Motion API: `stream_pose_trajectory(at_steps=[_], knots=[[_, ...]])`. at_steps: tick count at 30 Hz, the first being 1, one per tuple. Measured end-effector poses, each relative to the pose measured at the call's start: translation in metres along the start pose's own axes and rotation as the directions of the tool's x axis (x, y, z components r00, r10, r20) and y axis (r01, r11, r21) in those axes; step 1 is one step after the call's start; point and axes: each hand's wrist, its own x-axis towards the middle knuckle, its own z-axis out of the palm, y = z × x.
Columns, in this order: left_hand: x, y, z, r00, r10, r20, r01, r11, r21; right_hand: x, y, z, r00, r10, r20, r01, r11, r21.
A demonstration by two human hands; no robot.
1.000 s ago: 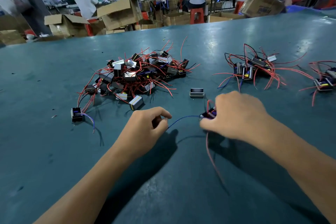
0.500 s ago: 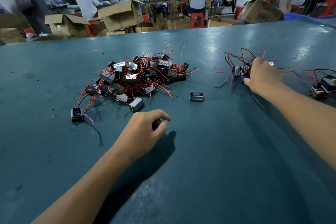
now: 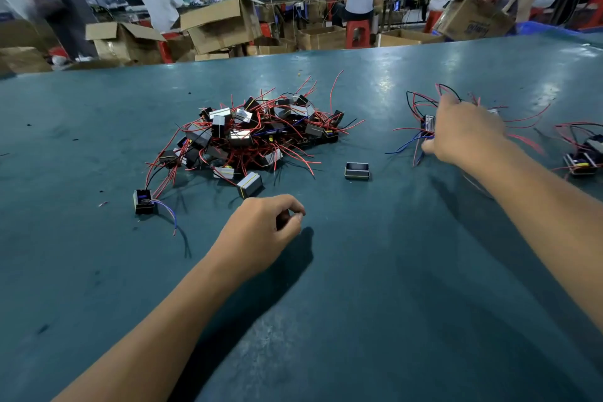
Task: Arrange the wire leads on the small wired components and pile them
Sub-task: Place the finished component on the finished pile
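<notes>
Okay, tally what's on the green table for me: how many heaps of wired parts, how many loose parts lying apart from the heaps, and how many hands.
Heaps of wired parts: 3 (big heap, heap under the right hand, heap at the right edge)
Loose parts: 2 (blue-wired part, bare frame)
Hands: 2 (left hand, right hand)
Total: 7
</notes>
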Motion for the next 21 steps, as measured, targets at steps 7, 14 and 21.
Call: stream_pose_trajectory(at_steps=[7,14,21], knots=[[0.018,-0.047,-0.023,0.941,-0.174,-0.291,0.244,0.944,0.222,-0.064,-0.082,-0.024,0.884,-0.464,-0.056,0.463,0.851,0.247],[0.026,-0.055,-0.019,0.939,-0.27,-0.213,0.324,0.902,0.285,-0.133,-0.076,0.003,0.77,-0.631,-0.094,0.618,0.701,0.356],[0.009,-0.017,-0.028,0.953,0.087,-0.29,-0.018,0.972,0.235,-0.149,-0.046,0.026,0.821,-0.548,-0.162,0.515,0.587,0.624]])
